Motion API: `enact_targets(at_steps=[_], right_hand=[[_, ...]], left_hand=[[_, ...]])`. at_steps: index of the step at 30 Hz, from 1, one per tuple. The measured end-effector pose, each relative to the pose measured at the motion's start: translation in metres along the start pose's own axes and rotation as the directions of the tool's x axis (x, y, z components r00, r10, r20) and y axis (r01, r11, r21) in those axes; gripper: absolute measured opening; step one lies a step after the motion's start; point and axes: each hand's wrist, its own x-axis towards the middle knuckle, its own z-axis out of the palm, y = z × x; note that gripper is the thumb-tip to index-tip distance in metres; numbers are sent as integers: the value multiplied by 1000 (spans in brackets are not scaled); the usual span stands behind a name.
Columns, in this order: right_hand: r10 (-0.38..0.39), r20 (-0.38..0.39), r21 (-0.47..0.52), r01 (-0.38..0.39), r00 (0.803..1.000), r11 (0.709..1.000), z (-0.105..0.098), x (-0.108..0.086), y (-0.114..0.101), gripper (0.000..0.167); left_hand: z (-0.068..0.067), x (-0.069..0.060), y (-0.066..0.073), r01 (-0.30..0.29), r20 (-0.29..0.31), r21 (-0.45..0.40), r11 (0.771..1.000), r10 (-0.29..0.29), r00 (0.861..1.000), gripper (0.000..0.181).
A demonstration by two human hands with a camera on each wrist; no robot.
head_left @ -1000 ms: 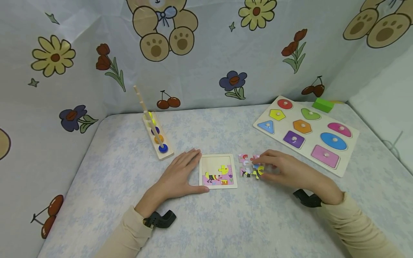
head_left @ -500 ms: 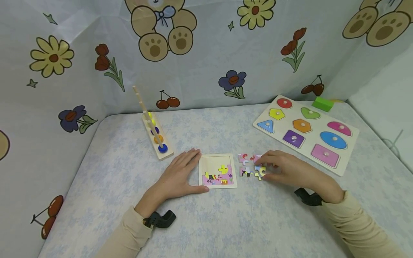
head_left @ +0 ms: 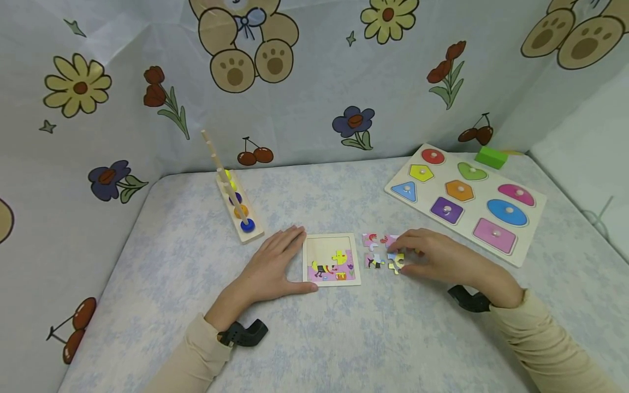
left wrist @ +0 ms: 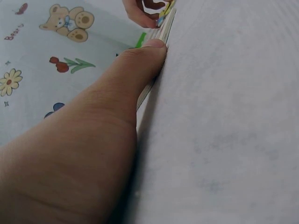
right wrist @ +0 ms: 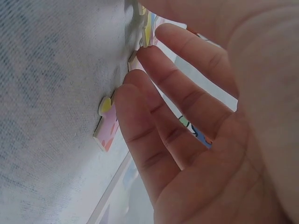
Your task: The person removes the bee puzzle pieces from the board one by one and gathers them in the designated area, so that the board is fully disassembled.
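Note:
A square wooden puzzle tray has pieces in its lower part and bare wood at its upper left. My left hand lies spread against its left side, the thumb at the lower left corner; in the left wrist view the thumb touches the tray's edge. To the right of the tray, my right hand pinches a yellow-and-blue puzzle piece between thumb and fingers. Beside it lie a bee-patterned piece and a pink piece with red. Another pink piece is partly covered by the fingers.
At the back right lies a board of knobbed shapes, with a green block behind it. Left of centre, a wooden stand holds coloured rings and an upright stepped stick. A patterned cloth hangs behind the table.
The yellow-and-blue piece in my right hand has turned and shifted slightly right, away from the bee-patterned piece. My left hand has stayed by the tray.

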Motion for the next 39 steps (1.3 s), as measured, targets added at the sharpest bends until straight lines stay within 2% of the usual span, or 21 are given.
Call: enact_targets(at_steps=[8, 22, 30, 39], right_hand=[[5, 3, 8, -5, 1000, 1000, -1, 0, -2, 39], [-1, -42, 15, 2, 999, 1000, -3, 2, -5, 38], [-20, -60, -14, 19, 998, 1000, -3, 8, -14, 42], [-56, -65, -2, 56, 996, 998, -2, 20, -25, 43]], left_hand=[[0, 0, 0, -2, 1, 5, 1000, 2, 1000, 118], [0, 1, 0, 18, 21, 8, 1000, -18, 1000, 119], [0, 1, -1, 12, 18, 5, 1000, -12, 1000, 119], [-1, 1, 0, 17, 25, 0, 1000, -17, 1000, 119]])
